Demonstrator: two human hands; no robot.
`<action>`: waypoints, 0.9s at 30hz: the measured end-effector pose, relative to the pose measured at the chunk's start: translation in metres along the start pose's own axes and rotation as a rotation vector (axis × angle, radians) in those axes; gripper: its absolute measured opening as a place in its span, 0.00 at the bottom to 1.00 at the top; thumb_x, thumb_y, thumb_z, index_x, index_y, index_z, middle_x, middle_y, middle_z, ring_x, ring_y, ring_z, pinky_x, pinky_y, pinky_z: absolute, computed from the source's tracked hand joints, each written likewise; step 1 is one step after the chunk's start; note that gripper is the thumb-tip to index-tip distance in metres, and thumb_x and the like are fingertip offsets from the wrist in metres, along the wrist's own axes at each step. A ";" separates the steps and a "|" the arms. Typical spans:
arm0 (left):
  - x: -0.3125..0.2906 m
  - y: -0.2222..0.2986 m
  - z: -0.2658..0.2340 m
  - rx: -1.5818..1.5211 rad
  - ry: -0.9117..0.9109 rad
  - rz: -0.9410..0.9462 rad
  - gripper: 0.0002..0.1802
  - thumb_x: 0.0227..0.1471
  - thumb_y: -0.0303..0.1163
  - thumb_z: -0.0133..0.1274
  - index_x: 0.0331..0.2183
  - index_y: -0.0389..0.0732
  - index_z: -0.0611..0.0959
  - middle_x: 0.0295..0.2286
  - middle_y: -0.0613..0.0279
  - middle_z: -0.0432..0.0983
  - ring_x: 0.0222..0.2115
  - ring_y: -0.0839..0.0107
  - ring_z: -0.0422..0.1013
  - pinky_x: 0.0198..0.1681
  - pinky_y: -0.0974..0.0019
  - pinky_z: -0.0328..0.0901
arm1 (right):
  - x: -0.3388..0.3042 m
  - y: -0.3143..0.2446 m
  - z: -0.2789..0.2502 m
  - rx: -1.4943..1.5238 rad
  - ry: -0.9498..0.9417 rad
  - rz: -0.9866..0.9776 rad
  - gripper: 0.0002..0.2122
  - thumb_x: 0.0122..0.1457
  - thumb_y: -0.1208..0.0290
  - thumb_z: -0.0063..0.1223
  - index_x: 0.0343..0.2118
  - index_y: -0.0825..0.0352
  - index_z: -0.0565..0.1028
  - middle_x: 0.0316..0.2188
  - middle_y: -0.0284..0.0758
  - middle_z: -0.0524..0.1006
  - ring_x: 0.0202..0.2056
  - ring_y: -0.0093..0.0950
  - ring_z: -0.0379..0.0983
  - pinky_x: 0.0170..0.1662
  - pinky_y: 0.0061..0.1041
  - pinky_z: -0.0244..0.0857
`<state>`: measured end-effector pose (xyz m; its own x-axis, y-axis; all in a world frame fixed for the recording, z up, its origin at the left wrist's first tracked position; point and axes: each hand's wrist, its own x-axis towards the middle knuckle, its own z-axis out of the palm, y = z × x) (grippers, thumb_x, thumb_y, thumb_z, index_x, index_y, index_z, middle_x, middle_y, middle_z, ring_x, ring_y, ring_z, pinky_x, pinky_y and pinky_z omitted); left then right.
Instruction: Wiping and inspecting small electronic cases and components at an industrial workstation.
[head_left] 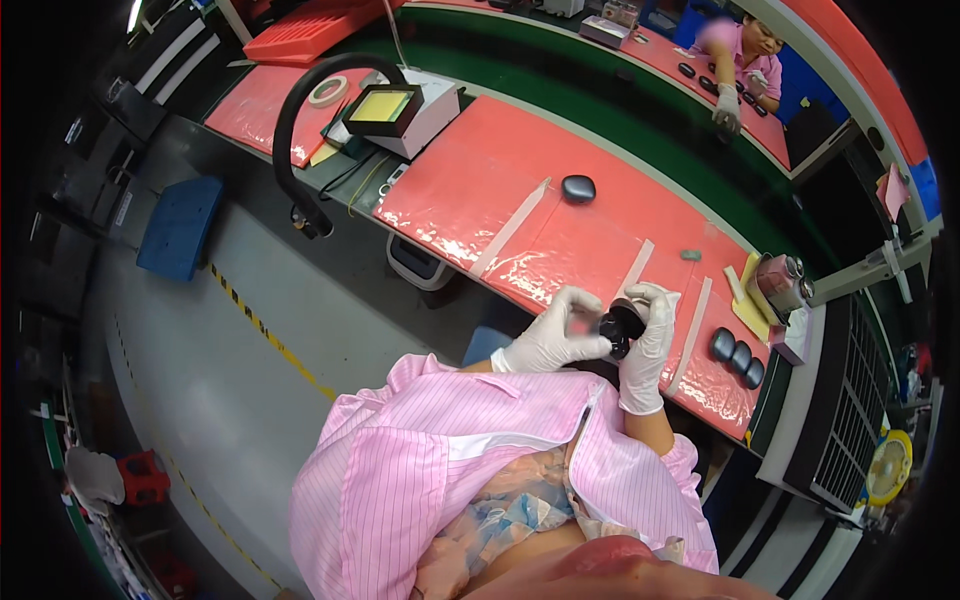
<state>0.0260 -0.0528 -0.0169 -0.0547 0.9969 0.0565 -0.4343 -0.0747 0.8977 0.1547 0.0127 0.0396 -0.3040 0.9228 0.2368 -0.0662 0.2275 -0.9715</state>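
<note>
In front of my chest I hold a small glossy black case (622, 322) that looks opened, its rounded lid up. My left hand (553, 332), in a white glove, pinches it from the left between thumb and fingers. Wrapped round its right side is my gloved right hand (648, 345). The inside of the case is too small to make out. A similar dark rounded case (578, 189) lies by itself at the far edge of the red mat (560, 243). To the right of my hands, three more dark cases (739, 356) sit in a row.
A green belt (560, 85) runs behind the bench. At the right end stand a reddish container (780, 283) and a yellow pad (752, 308). A black bent hose (285, 130) arches at the left beside a box (425, 112). Across the belt, a co-worker (745, 60) handles dark cases.
</note>
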 end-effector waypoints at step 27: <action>-0.074 0.003 -0.435 -0.458 1.177 -0.045 0.28 0.49 0.55 0.54 0.34 0.37 0.76 0.31 0.54 0.74 0.33 0.61 0.71 0.35 0.63 0.70 | 0.026 0.066 -0.074 -1.061 0.043 -0.244 0.15 0.53 0.71 0.54 0.45 0.67 0.73 0.44 0.42 0.74 0.47 0.38 0.70 0.52 0.35 0.61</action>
<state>-0.3626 -0.1378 -0.2087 -0.6948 0.3915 -0.6034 -0.7143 -0.2778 0.6423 0.2124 0.0744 -0.0176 -0.3587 0.8218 0.4426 0.7400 0.5394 -0.4018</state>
